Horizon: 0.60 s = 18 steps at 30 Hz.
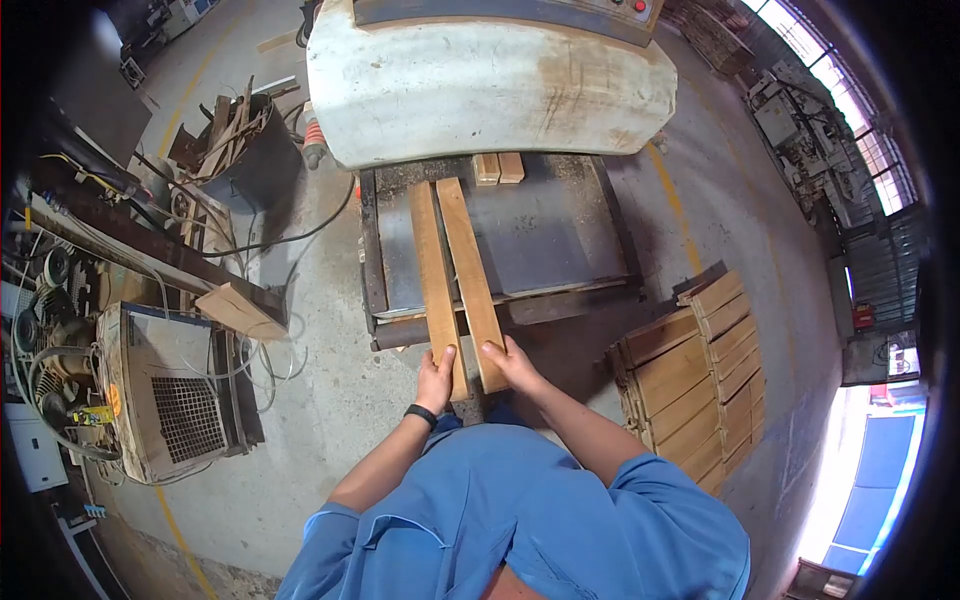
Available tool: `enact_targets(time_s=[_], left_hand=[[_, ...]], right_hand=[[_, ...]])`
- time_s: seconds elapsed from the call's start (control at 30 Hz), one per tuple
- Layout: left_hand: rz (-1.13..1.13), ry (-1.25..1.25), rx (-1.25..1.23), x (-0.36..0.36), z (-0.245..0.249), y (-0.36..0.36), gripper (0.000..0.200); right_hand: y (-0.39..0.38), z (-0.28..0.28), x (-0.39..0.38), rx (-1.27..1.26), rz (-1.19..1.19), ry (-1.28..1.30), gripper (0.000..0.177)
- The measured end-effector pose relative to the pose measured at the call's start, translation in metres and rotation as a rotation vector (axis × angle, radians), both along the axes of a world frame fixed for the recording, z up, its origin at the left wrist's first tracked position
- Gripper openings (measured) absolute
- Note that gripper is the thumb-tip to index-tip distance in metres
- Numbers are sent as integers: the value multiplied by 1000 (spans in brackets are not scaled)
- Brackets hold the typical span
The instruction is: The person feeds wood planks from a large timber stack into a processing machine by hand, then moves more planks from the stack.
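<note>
Two long wooden boards lie side by side with a narrow gap between them, their far ends over the machine's grey metal bed (540,240). My left hand (435,382) grips the near end of the left board (434,280), its thumb on top. The near end of the right board (470,270) is in my right hand (512,364), also with the thumb on top. Two more wood pieces (498,169) stick out from under the machine's white hood (480,90).
A stack of boards (690,380) stands to the right of the bed. At the left are a bin of wood scraps (245,160), a box with a grille (170,400), a wooden beam (240,311) and loose cables and hoses.
</note>
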<state>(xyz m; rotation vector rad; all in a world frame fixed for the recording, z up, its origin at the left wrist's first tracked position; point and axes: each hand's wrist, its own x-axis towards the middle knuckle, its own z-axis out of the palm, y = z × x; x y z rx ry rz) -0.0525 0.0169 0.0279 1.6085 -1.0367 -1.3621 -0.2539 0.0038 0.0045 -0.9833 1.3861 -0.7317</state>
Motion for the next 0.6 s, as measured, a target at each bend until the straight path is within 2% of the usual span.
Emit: enact_targets(time_s=[0.03,0.13,0.17,0.3,0.37,0.47,0.5,0.6], left_hand=[[-26,46,13,6,-6,-2,71],[-2,144,-100,13,-14,-4,72],[-15,156,-94,16,-25,-6,73],[-26,149,-32,10,-19,-6,75],[-2,209,-47,5,-23,-8,75],[-49,60,-136,0,-29,-24,71],[-34,114,-51,-4,-25,-31,72],[-150,-363,-38,-14,15,-41,74]], right_hand=[[3,3,-8,15,-26,-35,63],[25,16,-28,-121,-100,-73,62],[33,17,-34,-151,-124,-36,58],[63,19,-50,-108,-299,145,54],[62,13,-63,-67,-352,158,59],[47,-10,-93,-92,-336,278,69],[34,-16,-102,-90,-336,271,71],[-5,-9,-131,-168,-251,356,79]])
